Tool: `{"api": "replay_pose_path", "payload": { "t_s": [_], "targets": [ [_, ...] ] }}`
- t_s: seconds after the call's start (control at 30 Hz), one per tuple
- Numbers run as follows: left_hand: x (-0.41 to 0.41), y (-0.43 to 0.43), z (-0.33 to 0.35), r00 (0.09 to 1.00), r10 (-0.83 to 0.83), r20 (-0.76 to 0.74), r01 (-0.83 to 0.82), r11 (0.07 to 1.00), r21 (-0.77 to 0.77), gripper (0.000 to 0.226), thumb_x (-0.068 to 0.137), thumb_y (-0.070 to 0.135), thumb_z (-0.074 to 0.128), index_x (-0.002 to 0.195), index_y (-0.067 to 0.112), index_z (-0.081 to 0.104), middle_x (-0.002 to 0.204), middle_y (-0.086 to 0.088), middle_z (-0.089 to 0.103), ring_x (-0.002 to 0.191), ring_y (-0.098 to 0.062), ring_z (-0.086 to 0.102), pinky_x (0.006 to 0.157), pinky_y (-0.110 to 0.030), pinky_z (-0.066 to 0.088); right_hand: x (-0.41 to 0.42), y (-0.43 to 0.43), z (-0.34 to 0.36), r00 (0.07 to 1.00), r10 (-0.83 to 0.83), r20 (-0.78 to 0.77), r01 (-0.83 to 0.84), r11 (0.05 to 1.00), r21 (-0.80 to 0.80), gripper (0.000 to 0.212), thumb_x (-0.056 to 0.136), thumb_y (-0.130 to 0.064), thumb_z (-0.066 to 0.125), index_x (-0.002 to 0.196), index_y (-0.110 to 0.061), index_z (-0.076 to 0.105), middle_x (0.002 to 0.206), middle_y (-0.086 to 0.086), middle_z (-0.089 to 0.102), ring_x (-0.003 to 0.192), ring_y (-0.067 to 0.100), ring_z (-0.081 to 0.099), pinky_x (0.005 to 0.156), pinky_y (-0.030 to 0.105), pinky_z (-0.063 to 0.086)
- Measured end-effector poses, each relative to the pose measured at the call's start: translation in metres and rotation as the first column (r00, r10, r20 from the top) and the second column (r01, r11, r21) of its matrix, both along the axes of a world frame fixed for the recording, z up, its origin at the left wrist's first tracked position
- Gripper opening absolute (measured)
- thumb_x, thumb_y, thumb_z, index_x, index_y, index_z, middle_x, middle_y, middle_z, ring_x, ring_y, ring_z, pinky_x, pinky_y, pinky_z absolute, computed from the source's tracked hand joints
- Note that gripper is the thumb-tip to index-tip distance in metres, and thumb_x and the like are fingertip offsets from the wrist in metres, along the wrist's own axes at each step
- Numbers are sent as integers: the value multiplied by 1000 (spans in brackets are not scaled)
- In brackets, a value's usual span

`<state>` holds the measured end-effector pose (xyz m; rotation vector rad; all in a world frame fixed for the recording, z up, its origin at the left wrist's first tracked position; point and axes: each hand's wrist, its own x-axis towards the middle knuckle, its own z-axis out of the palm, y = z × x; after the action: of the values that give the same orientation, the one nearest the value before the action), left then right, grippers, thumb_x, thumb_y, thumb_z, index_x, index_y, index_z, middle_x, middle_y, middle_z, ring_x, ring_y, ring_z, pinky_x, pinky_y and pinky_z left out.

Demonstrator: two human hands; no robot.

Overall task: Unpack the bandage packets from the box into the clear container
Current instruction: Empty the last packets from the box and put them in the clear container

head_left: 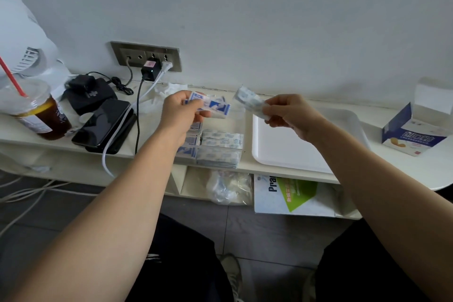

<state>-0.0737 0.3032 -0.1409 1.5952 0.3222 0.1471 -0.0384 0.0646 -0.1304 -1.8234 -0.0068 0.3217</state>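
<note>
My left hand [180, 111] holds a small blue-and-white bandage box [215, 105] above the desk, its open end pointing right. My right hand [286, 113] pinches a stack of bandage packets [250, 99] in the air, just right of that box. Below the left hand stands the clear container [239, 130], whose walls are hard to make out; it holds piles of bandage packets [220, 147] and small blue-and-white boxes [192, 141]. At the far right sits a larger blue bandage box [414, 133] with its lid flipped up.
A white tray [289, 144] lies right of the container. On the left are an iced drink cup with a red straw [36, 113], a dark phone [103, 125], a black pouch [90, 95] and cables from the wall socket [147, 56]. A shelf below holds a plastic bag [225, 186] and a booklet [294, 193].
</note>
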Motion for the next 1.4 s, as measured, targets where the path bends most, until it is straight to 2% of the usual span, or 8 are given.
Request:
{"api": "replay_pose_path", "payload": {
  "t_s": [0.23,0.4,0.53,0.77,0.97,1.13,1.3,1.4],
  "targets": [
    [3,13,3,951,310,-1,-308,945,-112,20,88,-1,48,99,6,63,82,-4,63,45,-7,58,42,-16,40,5,41,2,978,179,105,-145,952,-270,26,78,3,64,101,-7,68,74,12,70,63,15,61,62,23,53],
    [2,19,9,982,190,-5,-190,982,3,27,86,1,41,93,12,65,77,-2,58,46,-9,49,41,-18,36,8,73,6,892,428,149,-235,718,-656,24,79,-9,64,99,-20,71,78,-5,65,72,10,58,60,19,44],
    [4,19,7,990,143,-15,-141,986,87,28,88,3,40,95,11,66,75,1,57,45,-8,48,41,-15,36,5,88,-3,842,537,57,-302,557,-774,23,81,-10,64,97,-24,70,91,-7,59,92,15,57,80,25,47],
    [10,16,4,993,105,-53,-100,990,95,27,88,3,41,97,11,66,75,-1,60,49,-11,50,44,-18,38,1,102,-18,746,665,-34,-195,170,-966,24,85,-7,55,104,-20,63,101,-4,64,102,20,57,107,44,18],
    [10,11,4,995,73,-63,-67,993,94,27,89,1,42,97,9,66,71,-3,61,49,-12,49,44,-18,37,2,105,-21,696,717,-24,-129,93,-987,18,88,-14,57,104,-19,63,99,-2,66,94,19,58,95,38,24],
    [11,8,2,994,61,-90,-50,992,117,26,90,2,42,92,12,66,72,-3,61,49,-11,52,44,-18,39,3,97,-19,667,743,60,-150,213,-965,22,90,-23,57,110,-24,66,107,-7,67,101,16,58,94,35,27],
    [13,-8,6,997,47,-63,-37,989,144,25,90,4,43,96,10,67,80,-5,66,53,-12,57,51,-21,43,10,65,10,846,440,302,-163,752,-639,30,89,-6,44,98,-15,71,94,3,71,67,9,55,64,22,42],
    [18,-36,10,999,-29,-29,33,984,176,25,94,5,40,96,10,65,82,-7,68,54,-13,57,52,-21,45,12,32,23,961,233,151,-207,964,-169,28,97,-16,37,108,-10,62,98,8,68,72,15,59,61,25,46]
  ]
}}
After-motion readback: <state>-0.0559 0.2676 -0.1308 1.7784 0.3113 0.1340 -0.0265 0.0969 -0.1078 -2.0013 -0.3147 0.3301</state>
